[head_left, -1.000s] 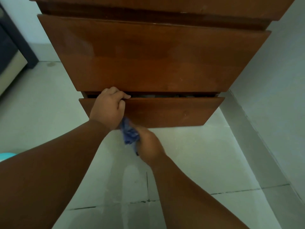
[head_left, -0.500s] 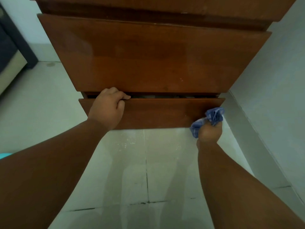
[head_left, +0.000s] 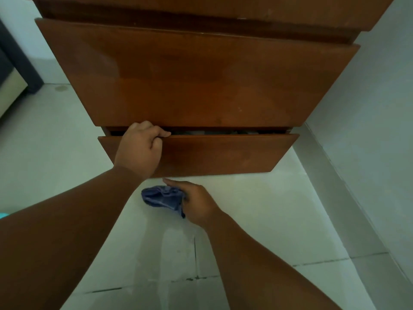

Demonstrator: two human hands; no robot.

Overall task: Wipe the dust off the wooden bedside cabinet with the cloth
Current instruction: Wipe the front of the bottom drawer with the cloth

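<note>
The wooden bedside cabinet [head_left: 201, 81] fills the upper view, glossy brown, with two drawer fronts. Its bottom drawer [head_left: 223, 153] stands slightly pulled out, a dark gap along its top. My left hand [head_left: 139, 149] grips the top edge of that drawer near its left end, fingers curled over the edge. My right hand [head_left: 197, 201] holds a crumpled blue cloth [head_left: 163, 198] just below the drawer's lower edge, near the left half, with the index finger stretched toward the wood. I cannot tell whether the cloth touches the drawer.
Pale tiled floor [head_left: 257, 231] lies under the cabinet, with dark grout lines. A light wall with a skirting board [head_left: 335, 186] runs along the right. A dark piece of furniture [head_left: 13, 70] stands at the far left. A turquoise scrap [head_left: 3, 215] shows at the left edge.
My right hand swept the cloth from the drawer's left side to its right end, then back left, now below the lower edge. My left hand kept its grip on the drawer.
</note>
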